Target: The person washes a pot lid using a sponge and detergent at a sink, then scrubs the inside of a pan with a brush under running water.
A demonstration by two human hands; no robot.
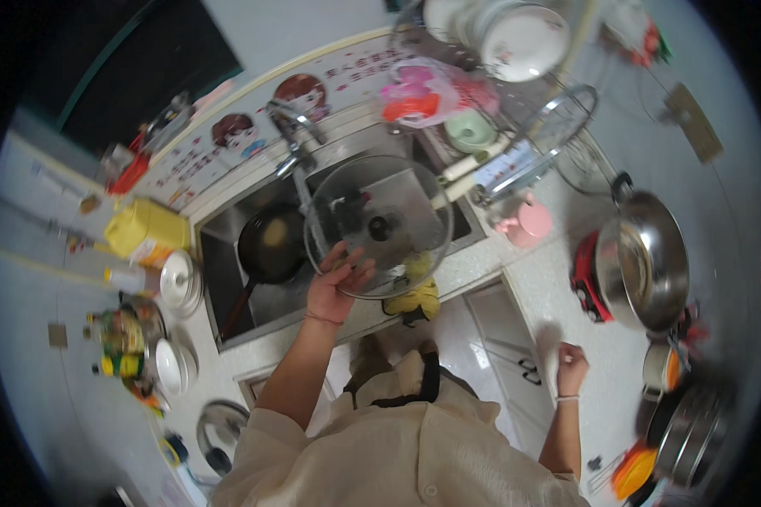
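Observation:
Over the double sink (266,304), my left hand (342,279) supports a round glass lid (412,190) by its near rim, fingers spread against the glass. A dark knob (378,228) sits at the lid's middle. Left of the lid, a black frying pan (260,253) lies in the sink basin. A chrome faucet (297,155) stands behind. Beside the lid's near edge, a yellow-and-black cloth or glove (418,301) hangs at the counter edge. My right hand (572,367) is curled over the right counter, with nothing visible in it.
A steel wok (663,253) is on the right counter by a red appliance (586,279). A pink pitcher (529,220) and a rack with plates (526,44) stand behind. To the left are a yellow jug (146,231), white bowls (174,366), bottles and another lid (222,428).

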